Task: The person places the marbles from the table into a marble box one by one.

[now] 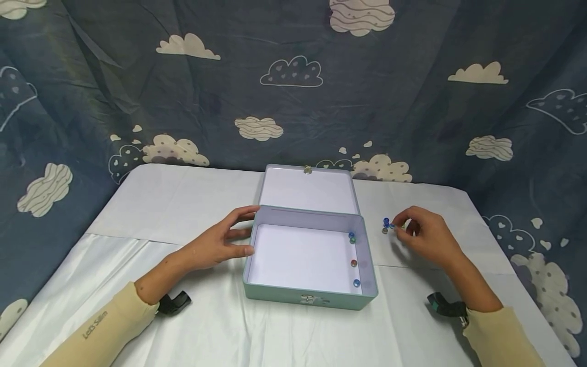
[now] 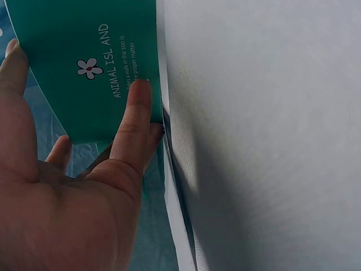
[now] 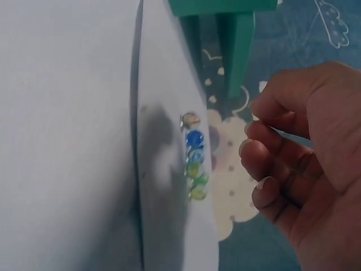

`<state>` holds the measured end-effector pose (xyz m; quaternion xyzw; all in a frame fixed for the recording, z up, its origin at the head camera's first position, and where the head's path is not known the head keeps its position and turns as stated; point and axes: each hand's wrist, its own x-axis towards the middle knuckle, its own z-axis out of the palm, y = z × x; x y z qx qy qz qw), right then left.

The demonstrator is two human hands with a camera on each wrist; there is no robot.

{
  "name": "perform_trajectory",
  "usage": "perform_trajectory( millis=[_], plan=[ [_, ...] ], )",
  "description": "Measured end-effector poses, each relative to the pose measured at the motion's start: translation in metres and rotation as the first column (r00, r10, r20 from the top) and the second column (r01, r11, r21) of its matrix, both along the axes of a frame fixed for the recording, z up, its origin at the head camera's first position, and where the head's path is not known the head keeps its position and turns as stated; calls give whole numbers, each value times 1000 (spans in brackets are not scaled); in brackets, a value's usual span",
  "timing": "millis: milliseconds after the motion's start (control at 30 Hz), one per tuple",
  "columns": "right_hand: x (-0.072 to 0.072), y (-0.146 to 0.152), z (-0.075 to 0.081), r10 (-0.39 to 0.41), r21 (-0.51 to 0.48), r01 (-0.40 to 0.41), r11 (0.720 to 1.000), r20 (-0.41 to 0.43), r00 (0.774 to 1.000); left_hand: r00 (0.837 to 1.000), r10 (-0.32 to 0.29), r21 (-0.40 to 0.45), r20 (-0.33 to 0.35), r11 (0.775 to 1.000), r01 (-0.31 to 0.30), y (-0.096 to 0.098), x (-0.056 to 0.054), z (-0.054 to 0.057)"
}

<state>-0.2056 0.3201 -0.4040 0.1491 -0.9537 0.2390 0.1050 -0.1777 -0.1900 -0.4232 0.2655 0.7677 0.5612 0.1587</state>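
Note:
An open tin box (image 1: 309,300), green outside and pale inside, stands on the white cloth with its lid (image 1: 309,188) folded back. Several glass marbles lie along its right inner wall, among them a red-brown marble (image 1: 354,263) and a blue marble (image 1: 356,283). My left hand (image 1: 215,242) touches the box's left side, its fingers spread along the green wall (image 2: 56,73). To the right of the box, my right hand (image 1: 424,234) hovers by a row of several marbles (image 3: 195,139), fingers loosely bent and apart from them. I see nothing between its fingertips.
A white cloth (image 1: 183,204) covers the table, with a seam across it. Behind hangs a dark curtain (image 1: 293,112) with cloud prints. Black wrist straps with cameras (image 1: 447,306) are on both wrists.

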Motion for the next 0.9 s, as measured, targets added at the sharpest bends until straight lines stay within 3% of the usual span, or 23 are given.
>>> perform_trajectory(
  millis=[367,900],
  plan=[
    [-8,13,-11,-69,56,65,996,69,995,1000,6,-7,8,1000,-5,0,-1,0],
    [-11,16,-24,-91,84,82,993,111,990,1000,7,-5,4,1000,-7,0,-1,-1]
  ],
)
